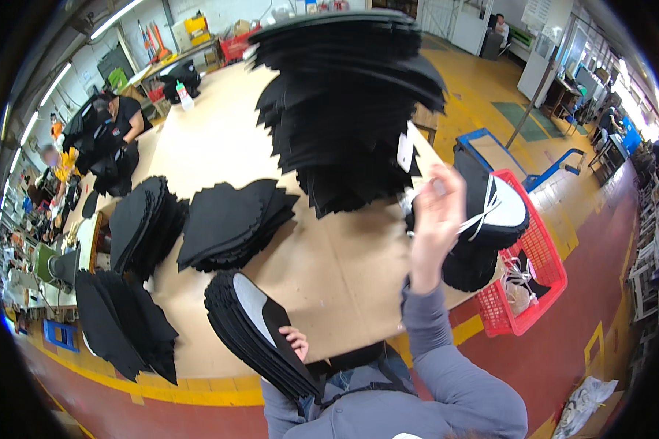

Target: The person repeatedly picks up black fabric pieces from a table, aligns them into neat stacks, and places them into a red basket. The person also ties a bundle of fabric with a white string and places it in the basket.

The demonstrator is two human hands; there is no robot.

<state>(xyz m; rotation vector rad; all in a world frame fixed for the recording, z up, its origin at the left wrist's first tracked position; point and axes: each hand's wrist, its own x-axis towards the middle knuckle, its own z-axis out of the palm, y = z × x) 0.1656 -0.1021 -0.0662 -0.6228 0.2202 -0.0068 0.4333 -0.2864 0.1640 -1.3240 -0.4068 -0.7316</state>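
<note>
Left hand (294,341) grips a fanned stack of black pieces (252,333) against the body; right hand (436,212) is raised, pinching a white strap (483,212) beside the tall pile (351,102) on the bench (344,271).

The room was a large workshop. A broad tan tabletop (220,146) filled the middle, its near edge running beside a yellow line (198,395) painted on the dark red floor (564,351). Farther off, the floor turned yellow with a green patch (523,121). A red plastic basket (542,271) stood on the floor just beside the tabletop's right edge, and a blue trolley frame (534,164) stood behind it. Long tube lights (113,16) ran along the ceiling at the upper left. Another person in dark clothing (121,121) worked at the tabletop's far left. Bright windows (633,102) lit the right wall, with desks near them.
</note>
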